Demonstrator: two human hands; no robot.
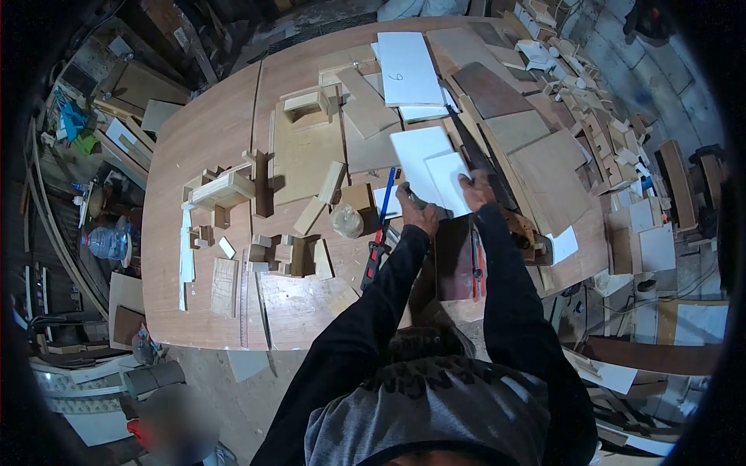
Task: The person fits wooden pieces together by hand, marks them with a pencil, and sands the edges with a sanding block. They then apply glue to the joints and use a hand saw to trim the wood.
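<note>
My left hand [420, 211] is closed on the lower left edge of a white panel [416, 149]. A smaller white panel [448, 177] lies over its lower right part, and my right hand [477, 191] grips that one's right edge. Just right of my right hand lies a handsaw [468, 144] with a dark blade and wooden handle. A long tool [376, 252] in blue, red and black lies left of my left forearm. Between my forearms a slim red-handled tool [476, 268] rests on a dark brown board [453, 264].
The wooden table [175, 264] bears small wooden box-like assemblies [225, 189], a clear round container [346, 220] and wood offcuts. A white board marked 6 [408, 66] lies on other boards at the back. Wood pieces crowd the right side [598, 140]. A blurred person [179, 427] is at lower left.
</note>
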